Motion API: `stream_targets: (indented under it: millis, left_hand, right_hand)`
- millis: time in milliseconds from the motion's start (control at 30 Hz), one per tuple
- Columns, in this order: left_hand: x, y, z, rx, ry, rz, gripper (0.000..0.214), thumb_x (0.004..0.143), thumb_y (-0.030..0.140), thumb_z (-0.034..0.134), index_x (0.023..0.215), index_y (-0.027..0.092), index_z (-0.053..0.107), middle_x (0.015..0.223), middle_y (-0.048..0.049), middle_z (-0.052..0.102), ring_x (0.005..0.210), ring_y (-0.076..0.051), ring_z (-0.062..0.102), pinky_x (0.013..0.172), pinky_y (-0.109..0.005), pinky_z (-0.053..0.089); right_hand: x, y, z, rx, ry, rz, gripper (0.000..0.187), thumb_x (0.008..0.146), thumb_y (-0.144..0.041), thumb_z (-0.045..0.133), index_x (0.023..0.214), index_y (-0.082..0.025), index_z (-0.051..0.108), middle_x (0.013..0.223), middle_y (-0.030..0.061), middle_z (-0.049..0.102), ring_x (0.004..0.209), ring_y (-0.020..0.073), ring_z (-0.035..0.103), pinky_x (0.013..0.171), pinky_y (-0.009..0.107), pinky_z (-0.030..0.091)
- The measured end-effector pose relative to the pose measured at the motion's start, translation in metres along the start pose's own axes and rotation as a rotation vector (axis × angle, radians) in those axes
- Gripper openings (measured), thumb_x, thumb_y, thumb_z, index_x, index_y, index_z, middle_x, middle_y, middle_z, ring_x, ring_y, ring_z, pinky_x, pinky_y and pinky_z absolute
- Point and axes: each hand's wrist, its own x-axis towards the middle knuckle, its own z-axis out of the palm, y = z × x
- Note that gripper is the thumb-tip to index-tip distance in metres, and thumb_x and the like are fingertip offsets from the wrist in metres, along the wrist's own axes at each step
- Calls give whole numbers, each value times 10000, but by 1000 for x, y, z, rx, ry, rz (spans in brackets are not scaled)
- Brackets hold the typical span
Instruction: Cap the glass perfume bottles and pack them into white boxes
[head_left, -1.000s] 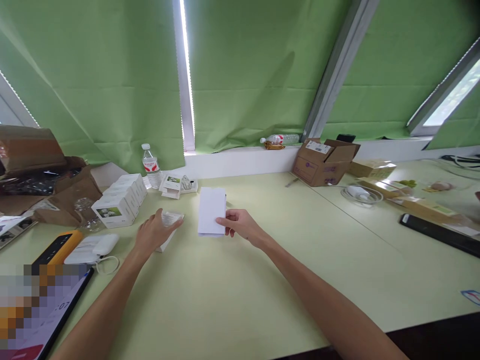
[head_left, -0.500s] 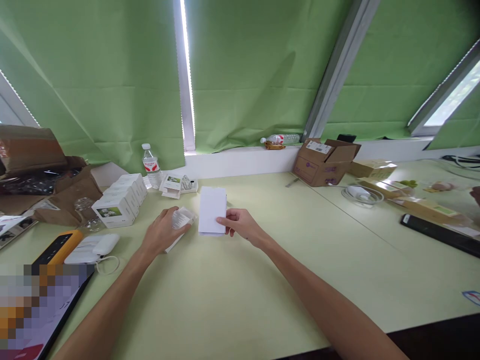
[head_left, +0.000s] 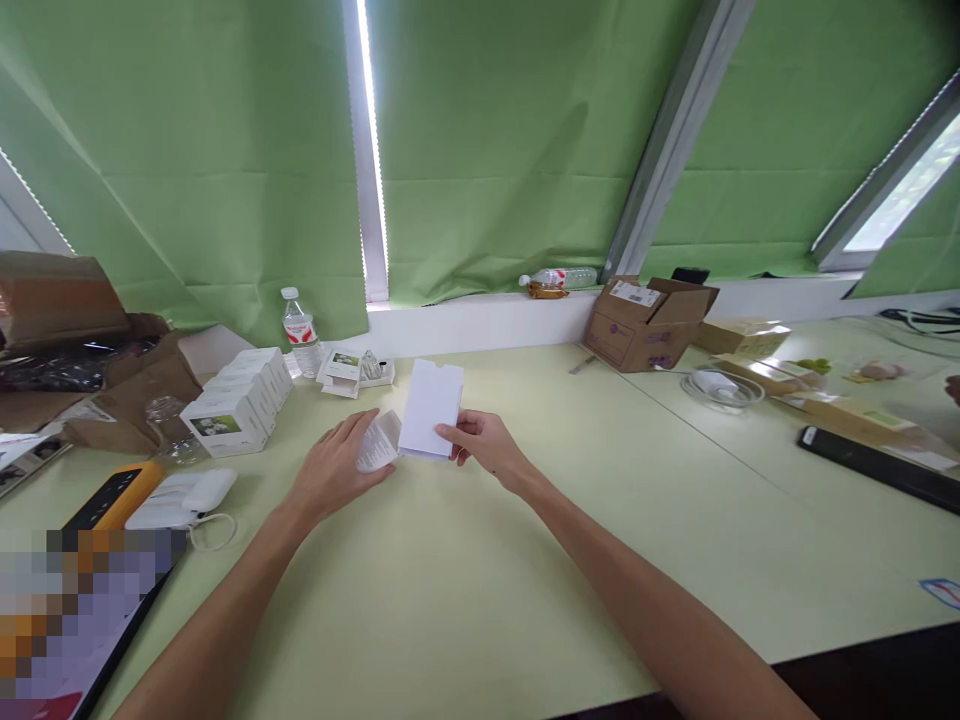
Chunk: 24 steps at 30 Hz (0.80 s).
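Observation:
My left hand [head_left: 337, 468] is closed round a small white paper leaflet [head_left: 379, 442] with fine lines of print; the palm hides part of it. Just to its right, my right hand [head_left: 484, 445] pinches a white card sleeve [head_left: 431, 408] by its lower right edge, thumb on the front. The sleeve is held upright, tilted slightly right, and has a shallow notch in its top edge. Leaflet and sleeve are side by side; whether they touch I cannot tell. Behind the hands lies an open small white box [head_left: 381, 372] with a picture-printed flap [head_left: 343, 372].
To the left are a row of white boxes [head_left: 238, 400], a water bottle [head_left: 301, 335], an open carton [head_left: 127, 390], a white charger case [head_left: 180, 495] and an orange-black device [head_left: 112, 505]. On the right are a brown carton [head_left: 645, 325], a coiled cable [head_left: 724, 388] and a black bar [head_left: 877, 465].
My left hand has moved right and turned the leaflet up beside the sleeve. My right hand has raised the sleeve slightly and tilted its top to the right.

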Motion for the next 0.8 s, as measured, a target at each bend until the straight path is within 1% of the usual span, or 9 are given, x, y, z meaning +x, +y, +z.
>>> stream_targets:
  millis: [100,300,467,633,800]
  left_hand:
    - [-1,2,-1,15,-5,48,700,809,497,573,1414,261,311,1404,-69,482,1224,-288,518,963,-414,459]
    - [-2,5,0,11,-16,126,746,805,490,592,1442,272,270,1430,-66,455,1249,-289,492,1008,-435,429]
    - [-2,10,0,6,-19,180,761,802,488,598,1448,269,261,1445,-63,438,1261,-280,480,1038,-432,407]
    - [-3,15,1,9,-20,199,764,805,464,597,1455,261,250,1443,-66,439,1258,-273,482,1041,-430,407]
    - [-3,17,2,12,-1,211,762,808,452,598,1458,258,250,1435,-75,450,1260,-276,483,1039,-430,410]
  right_hand:
    - [1,1,0,-4,24,-1,395,754,-490,705,929,-137,678,746,54,676,587,118,600,533,243,510]
    - [3,5,-1,-10,67,-3,414,746,-499,711,926,-130,669,764,72,692,585,127,612,524,245,518]
    - [3,7,-1,-34,92,10,382,756,-479,709,909,-131,670,765,73,696,582,129,621,526,244,533]
    - [3,6,-1,-69,124,17,362,756,-462,712,883,-125,673,753,80,697,583,138,630,521,249,547]
    - [2,5,0,-119,128,4,348,758,-452,710,869,-125,674,741,80,699,581,145,641,531,258,558]
